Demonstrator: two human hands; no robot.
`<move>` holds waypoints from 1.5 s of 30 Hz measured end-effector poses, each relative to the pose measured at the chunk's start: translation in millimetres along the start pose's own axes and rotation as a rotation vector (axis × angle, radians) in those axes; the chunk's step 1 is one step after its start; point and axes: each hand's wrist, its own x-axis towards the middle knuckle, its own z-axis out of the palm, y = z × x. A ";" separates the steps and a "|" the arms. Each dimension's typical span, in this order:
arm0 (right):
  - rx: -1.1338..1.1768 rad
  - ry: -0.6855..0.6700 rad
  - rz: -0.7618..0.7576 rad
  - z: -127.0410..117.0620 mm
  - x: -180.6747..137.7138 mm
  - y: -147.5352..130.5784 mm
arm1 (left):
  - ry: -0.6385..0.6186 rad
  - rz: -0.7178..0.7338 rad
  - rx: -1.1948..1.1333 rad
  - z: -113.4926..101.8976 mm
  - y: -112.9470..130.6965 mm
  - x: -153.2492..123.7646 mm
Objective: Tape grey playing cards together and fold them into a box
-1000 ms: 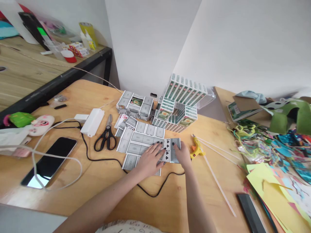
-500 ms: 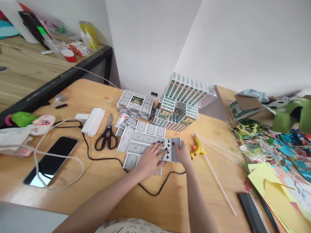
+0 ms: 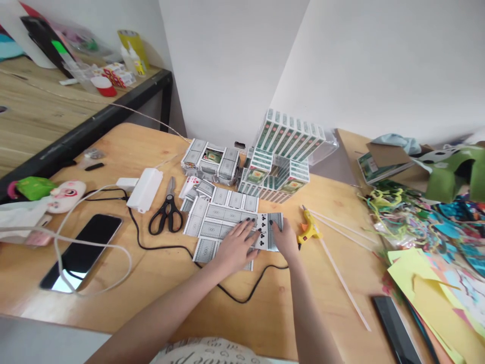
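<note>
A flat panel of joined playing cards (image 3: 215,230), mostly back side up, lies on the table before me. Fingers stretched, my left hand (image 3: 235,247) lies flat on its right part. At the right edge, my right hand (image 3: 286,239) grips a playing card (image 3: 275,222), thumb on top and the other fingers hidden. Between the hands shows a face-up strip of a clubs card (image 3: 262,235). Behind the panel are a few loose cards (image 3: 193,187) and a box-like structure covered in cards (image 3: 210,162).
Stacked card boxes (image 3: 288,136) stand at the back. Scissors (image 3: 166,212) and a phone (image 3: 81,253) lie left, a yellow glue gun (image 3: 309,227) right, with glue sticks (image 3: 344,283). A black cord (image 3: 242,302) runs under the panel. Coloured paper (image 3: 424,288) lies far right.
The camera view has shifted slightly. Both hands keep the same places on the cards.
</note>
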 end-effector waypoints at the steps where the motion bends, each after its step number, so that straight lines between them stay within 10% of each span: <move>1: 0.011 -0.001 -0.001 0.0 0.0 0.3 | -0.002 0.001 -0.001 0.2 -0.1 0.1; 45: 0.464 -0.022 0.018 6.1 8.8 28.6 | 0.032 0.037 0.030 -3.0 2.7 -1.1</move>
